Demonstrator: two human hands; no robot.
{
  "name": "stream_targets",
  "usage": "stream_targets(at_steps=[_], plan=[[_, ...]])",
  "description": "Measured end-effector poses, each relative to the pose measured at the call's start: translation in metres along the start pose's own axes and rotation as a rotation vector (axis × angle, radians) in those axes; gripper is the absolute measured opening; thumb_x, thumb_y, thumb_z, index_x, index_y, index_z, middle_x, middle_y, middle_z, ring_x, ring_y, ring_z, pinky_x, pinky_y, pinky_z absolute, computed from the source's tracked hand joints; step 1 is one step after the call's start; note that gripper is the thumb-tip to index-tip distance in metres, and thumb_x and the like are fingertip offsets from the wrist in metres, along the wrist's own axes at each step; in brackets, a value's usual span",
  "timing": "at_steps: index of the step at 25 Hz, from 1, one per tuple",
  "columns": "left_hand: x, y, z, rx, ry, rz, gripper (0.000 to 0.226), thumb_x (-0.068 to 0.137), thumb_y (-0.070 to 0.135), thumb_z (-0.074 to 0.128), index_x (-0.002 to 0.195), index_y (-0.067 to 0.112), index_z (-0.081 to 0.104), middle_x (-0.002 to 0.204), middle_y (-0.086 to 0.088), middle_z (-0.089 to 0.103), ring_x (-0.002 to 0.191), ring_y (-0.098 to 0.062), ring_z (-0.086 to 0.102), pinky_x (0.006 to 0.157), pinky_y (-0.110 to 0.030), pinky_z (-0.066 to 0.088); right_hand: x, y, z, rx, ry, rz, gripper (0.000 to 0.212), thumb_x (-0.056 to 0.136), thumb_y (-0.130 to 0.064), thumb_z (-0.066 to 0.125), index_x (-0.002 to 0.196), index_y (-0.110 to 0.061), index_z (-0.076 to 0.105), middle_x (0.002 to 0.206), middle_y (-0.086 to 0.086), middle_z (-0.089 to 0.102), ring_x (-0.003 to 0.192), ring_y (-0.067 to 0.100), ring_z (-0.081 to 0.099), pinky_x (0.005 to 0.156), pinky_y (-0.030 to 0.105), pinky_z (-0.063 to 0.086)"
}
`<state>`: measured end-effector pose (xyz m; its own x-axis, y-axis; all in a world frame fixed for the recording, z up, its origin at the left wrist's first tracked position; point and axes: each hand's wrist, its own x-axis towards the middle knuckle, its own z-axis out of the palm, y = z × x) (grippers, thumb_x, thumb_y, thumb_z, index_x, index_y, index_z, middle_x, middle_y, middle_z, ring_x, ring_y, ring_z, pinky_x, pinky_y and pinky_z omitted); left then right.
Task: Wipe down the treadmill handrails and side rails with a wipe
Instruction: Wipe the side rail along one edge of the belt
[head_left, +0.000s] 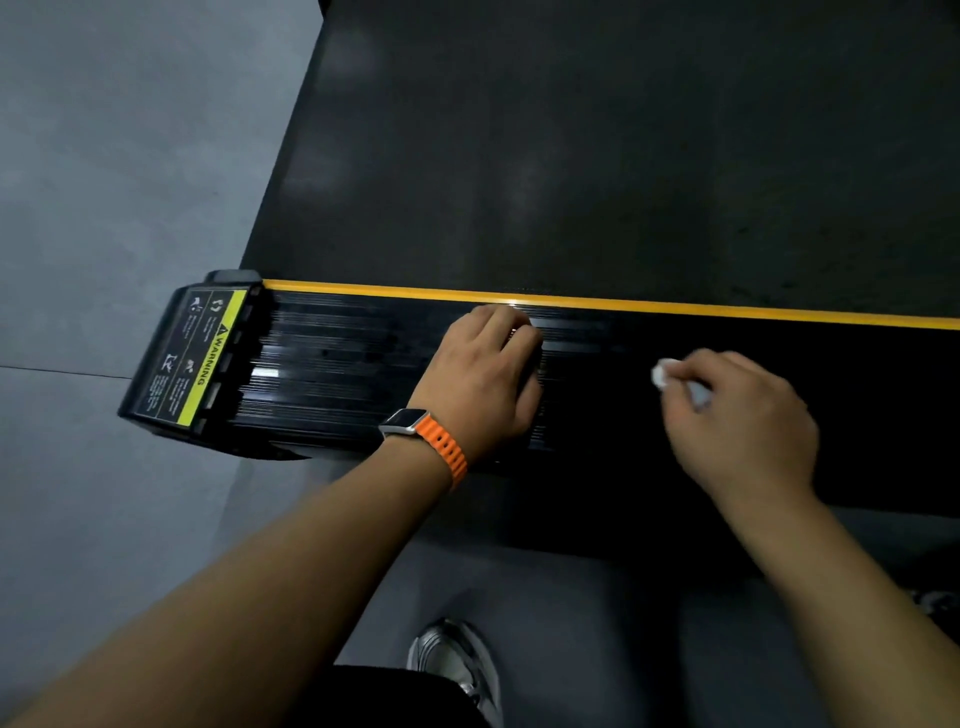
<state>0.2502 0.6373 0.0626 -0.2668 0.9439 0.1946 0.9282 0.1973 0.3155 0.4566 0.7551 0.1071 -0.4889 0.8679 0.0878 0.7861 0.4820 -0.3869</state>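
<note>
Standing beside the treadmill, one shoe on the floor at the side rail's near edge, a person reaches both arms fwd over the ribbed black side rail. The left hand, w/ an orange-strapped watch on the wrist, sits knuckles-up on the rail about mid-length, fingers bent down onto the ribs. That is prob. a brace for the lean; whether it holds anything can't be told. The right hand, further toward the rail's right end, pinches a small bunched white wipe btwn thumb and fingertips, the wad pointed down at the ribs, seemingly to work the grooves. Beyond run the yellow stripe on the rail's far edge and the belt. Handrails aren't in view.
</note>
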Motion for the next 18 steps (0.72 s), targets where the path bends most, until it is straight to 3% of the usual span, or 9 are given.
stream_targets(at_steps=[2,7,13,18], plan=[[0.002,0.000,0.000,0.002,0.008,-0.004,0.034,0.091,0.033,0.051,0.114,0.011,0.063,0.120,-0.009,0.059,0.115,-0.027,0.052,0.100,-0.044,0.047,0.000,0.002,0.002,0.015,0.016,-0.006,0.005,0.088,-0.025,0.068,0.090,-0.021,0.072,0.090,0.004,0.068,0.082,0.038,0.065,0.065,0.041,0.052],[0.002,0.002,-0.001,0.005,0.033,0.018,0.032,0.089,0.031,0.052,0.109,0.009,0.065,0.116,-0.011,0.061,0.111,-0.029,0.054,0.097,-0.043,0.047,-0.001,-0.052,0.038,0.039,-0.071,-0.248,0.007,0.087,-0.024,0.067,0.093,-0.024,0.071,0.088,0.002,0.068,0.079,0.034,0.065,0.066,0.042,0.052],[0.002,0.002,-0.001,0.002,0.029,0.001,0.030,0.090,0.030,0.054,0.110,0.010,0.064,0.117,-0.009,0.060,0.112,-0.028,0.053,0.098,-0.043,0.047,0.000,0.014,-0.002,-0.024,0.046,0.023,0.006,0.088,-0.024,0.069,0.091,-0.020,0.072,0.092,0.006,0.068,0.082,0.040,0.064,0.066,0.041,0.050],[0.001,0.001,0.000,0.008,0.042,0.016,0.031,0.089,0.030,0.053,0.109,0.009,0.065,0.116,-0.010,0.060,0.109,-0.028,0.054,0.096,-0.042,0.047,-0.005,-0.056,0.038,0.024,-0.059,-0.213,0.007,0.086,-0.024,0.068,0.093,-0.025,0.071,0.089,0.001,0.068,0.078,0.032,0.065,0.067,0.039,0.051]])
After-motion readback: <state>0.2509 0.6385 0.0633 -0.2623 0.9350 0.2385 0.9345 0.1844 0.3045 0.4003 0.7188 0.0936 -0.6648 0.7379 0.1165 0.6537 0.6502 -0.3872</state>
